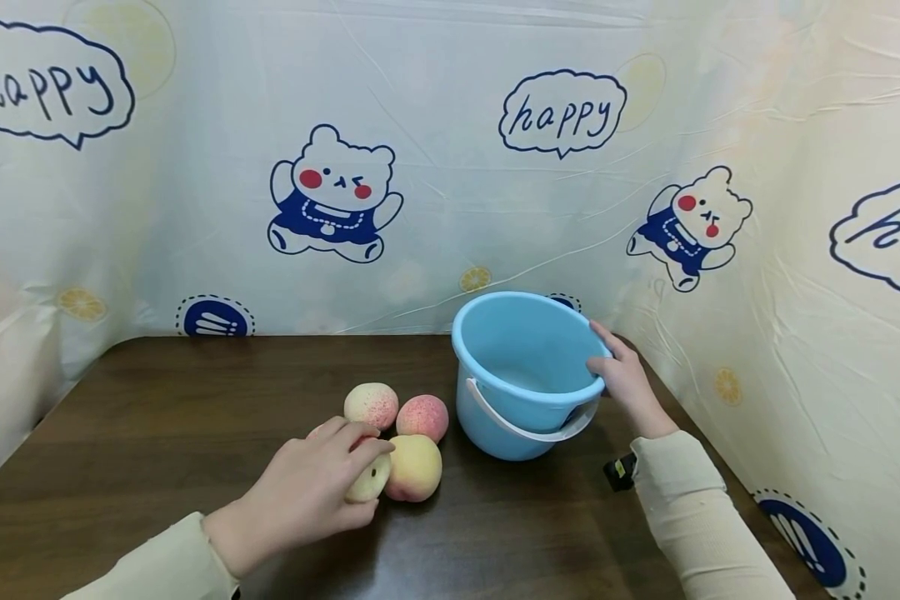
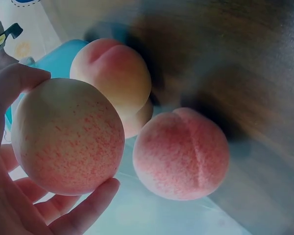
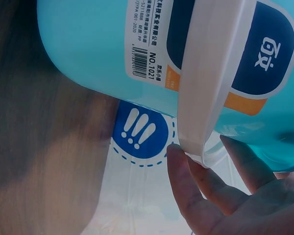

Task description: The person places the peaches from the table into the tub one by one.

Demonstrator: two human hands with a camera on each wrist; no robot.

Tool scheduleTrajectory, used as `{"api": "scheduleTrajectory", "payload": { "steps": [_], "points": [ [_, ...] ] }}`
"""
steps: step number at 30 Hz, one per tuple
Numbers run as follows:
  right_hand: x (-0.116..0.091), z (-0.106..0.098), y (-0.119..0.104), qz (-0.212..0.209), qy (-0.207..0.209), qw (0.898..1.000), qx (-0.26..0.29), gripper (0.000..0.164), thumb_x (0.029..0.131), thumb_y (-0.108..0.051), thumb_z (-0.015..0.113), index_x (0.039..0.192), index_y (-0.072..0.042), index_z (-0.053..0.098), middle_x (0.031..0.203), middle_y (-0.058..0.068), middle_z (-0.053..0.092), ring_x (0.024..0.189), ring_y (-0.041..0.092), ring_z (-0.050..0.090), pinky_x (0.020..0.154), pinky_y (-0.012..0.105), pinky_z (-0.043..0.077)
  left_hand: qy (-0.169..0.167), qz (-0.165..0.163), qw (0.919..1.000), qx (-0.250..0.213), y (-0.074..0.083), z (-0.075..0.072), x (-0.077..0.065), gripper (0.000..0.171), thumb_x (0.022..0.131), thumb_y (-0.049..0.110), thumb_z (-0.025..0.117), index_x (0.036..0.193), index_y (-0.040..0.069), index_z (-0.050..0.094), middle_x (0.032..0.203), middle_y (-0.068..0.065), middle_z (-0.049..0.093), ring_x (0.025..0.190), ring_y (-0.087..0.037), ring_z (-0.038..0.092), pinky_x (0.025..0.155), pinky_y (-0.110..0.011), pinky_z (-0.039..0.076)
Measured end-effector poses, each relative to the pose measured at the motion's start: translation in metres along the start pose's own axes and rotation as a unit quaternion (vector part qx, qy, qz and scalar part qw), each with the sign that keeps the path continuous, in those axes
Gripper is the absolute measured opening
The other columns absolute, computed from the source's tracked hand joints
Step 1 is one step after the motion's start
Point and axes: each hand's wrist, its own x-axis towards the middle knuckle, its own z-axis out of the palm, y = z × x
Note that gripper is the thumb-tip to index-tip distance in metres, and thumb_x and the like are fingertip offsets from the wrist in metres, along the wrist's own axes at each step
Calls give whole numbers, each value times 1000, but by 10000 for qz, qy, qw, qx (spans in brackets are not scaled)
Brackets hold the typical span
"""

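Observation:
My left hand (image 1: 300, 487) grips a pale peach (image 1: 371, 481), its thumb and fingers spread around the fruit; red speckles cover the peach in the left wrist view. Touching or close by are a yellow peach (image 1: 414, 468), a pink peach (image 1: 422, 418) and a speckled peach (image 1: 371, 406). A bit of red fruit shows behind the left knuckles, mostly hidden. To the right, a light blue bucket (image 1: 487, 417) stands upright with its white handle (image 3: 210, 73) hanging down. My right hand (image 1: 630, 383) holds the bucket's right rim, thumb over the inside and fingers outside.
A dark wooden table (image 1: 157, 433) carries everything. Behind and on both sides hangs a pale printed curtain (image 1: 450, 167) with bears and lettering. By the right cuff is a small black device (image 1: 619, 472). A label (image 3: 147, 49) is stuck on the bucket.

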Motion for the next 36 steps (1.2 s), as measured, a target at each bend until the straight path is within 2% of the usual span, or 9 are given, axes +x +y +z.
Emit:
{"api": "scheduleTrajectory", "payload": {
  "steps": [4, 12, 23, 30, 36],
  "points": [
    [0, 0, 0, 23, -7, 10000, 11, 74, 91, -7, 42, 159, -24, 19, 162, 20, 23, 113, 39, 54, 70, 28, 51, 40, 73, 10000, -28, -1, -2, 4, 47, 63, 29, 77, 109, 22, 69, 109, 4, 63, 95, -16, 57, 42, -23, 35],
    [2, 1, 2, 77, -37, 10000, 12, 74, 91, -9, 41, 159, -25, 18, 162, 21, 22, 117, 40, 50, 70, 29, 49, -170, 98, 9998, 40, -3, -12, 14, 48, 65, 31, 78, 112, 22, 68, 111, 2, 64, 101, -18, 59, 44, -24, 40],
    [0, 0, 1, 56, -24, 10000, 2, 74, 91, -9, 42, 159, -24, 18, 162, 20, 23, 118, 41, 51, 71, 29, 50, -337, 103, 9993, 84, -4, -20, 25, 50, 69, 31, 78, 117, 23, 68, 115, 0, 64, 101, -19, 58, 44, -23, 40],
    [1, 1, 1, 99, -46, 9999, 23, 73, 92, -8, 41, 159, -24, 18, 162, 21, 22, 114, 39, 53, 69, 28, 50, -205, 259, 9992, 206, -4, -25, 36, 49, 70, 33, 77, 116, 20, 68, 115, -2, 65, 105, -20, 59, 47, -26, 48],
    [-1, 0, 1, 39, -7, 10000, -10, 73, 91, -8, 41, 159, -23, 19, 162, 20, 24, 114, 40, 53, 70, 28, 50, -194, 237, 9994, 153, -5, -28, 43, 48, 70, 34, 77, 116, 19, 69, 116, -4, 65, 107, -21, 59, 47, -27, 48]
  ]
}}
